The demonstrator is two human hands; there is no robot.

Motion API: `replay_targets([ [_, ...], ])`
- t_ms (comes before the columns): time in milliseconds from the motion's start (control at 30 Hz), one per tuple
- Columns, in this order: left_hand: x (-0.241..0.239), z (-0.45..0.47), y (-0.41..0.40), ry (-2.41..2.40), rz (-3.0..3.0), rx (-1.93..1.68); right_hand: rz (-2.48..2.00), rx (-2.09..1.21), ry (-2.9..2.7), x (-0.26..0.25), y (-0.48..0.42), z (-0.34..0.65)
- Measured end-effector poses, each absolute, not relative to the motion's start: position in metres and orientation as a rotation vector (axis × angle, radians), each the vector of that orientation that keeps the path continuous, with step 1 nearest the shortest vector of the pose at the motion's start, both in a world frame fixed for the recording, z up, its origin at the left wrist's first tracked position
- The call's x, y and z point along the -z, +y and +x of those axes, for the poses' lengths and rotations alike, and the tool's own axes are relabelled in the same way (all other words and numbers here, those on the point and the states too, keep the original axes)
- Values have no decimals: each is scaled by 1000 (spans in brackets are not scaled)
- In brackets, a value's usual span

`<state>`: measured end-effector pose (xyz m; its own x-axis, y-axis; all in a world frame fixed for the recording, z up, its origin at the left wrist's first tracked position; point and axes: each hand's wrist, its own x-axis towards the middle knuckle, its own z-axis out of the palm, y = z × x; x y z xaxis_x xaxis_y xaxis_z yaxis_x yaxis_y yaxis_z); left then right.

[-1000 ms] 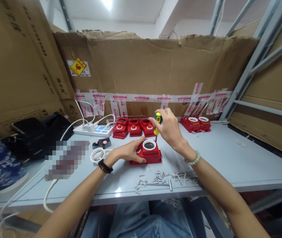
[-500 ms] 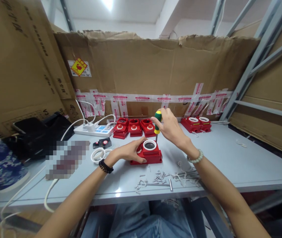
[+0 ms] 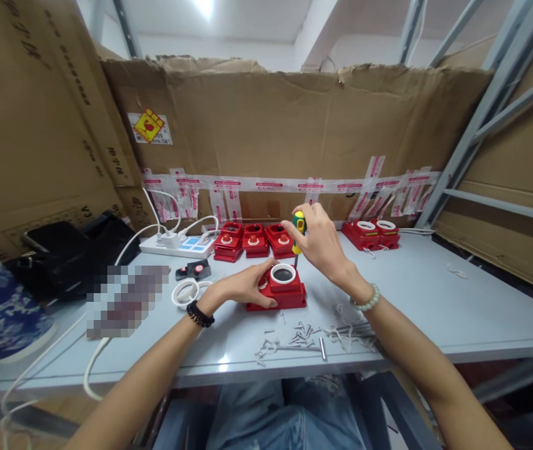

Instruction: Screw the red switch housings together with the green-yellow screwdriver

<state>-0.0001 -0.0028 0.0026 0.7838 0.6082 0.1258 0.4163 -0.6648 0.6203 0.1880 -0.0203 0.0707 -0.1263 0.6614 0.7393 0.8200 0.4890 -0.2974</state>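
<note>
My left hand (image 3: 250, 285) grips the left part of a red box-shaped housing (image 3: 289, 300) on the table. A white ring (image 3: 283, 274) with a dark centre sits on the housing's top. In my right hand (image 3: 318, 236) is a screwdriver (image 3: 298, 232) with a green and yellow handle, held upright. Its shaft runs down to the far right corner of the housing; the tip is hidden behind it. In front of the housing lie several loose screws (image 3: 301, 334) and a metal T-shaped rod (image 3: 323, 349).
Three red housings (image 3: 255, 240) stand along the cardboard wall, and two more (image 3: 370, 234) at back right. A power strip (image 3: 177, 245), white rings (image 3: 185, 292) and small black parts (image 3: 194, 270) lie to the left. A blue patterned container (image 3: 1, 309) stands at far left.
My right hand has turned slightly around the screwdriver, and its wrist has shifted a little to the left. The handle shows a different side. The left hand and the housing stay put.
</note>
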Motion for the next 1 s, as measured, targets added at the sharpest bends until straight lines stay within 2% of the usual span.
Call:
replay_targets([
  [233,-3,-1,-2,823,2401,-381,-1128,-113,-1985,-79,-17,208],
  [467,-6,1,-5,786,2394,-404,-1314,246,-1860,-72,-14,203],
  [667,-4,-1,-4,831,2401,-380,-1122,-77,-2026,-77,-21,205],
  [867,-4,-1,-3,805,2395,-397,-1251,189,-1884,-73,-21,199],
  [1000,-2,-1,-2,824,2398,-385,-1147,-57,-1947,-76,-20,206],
])
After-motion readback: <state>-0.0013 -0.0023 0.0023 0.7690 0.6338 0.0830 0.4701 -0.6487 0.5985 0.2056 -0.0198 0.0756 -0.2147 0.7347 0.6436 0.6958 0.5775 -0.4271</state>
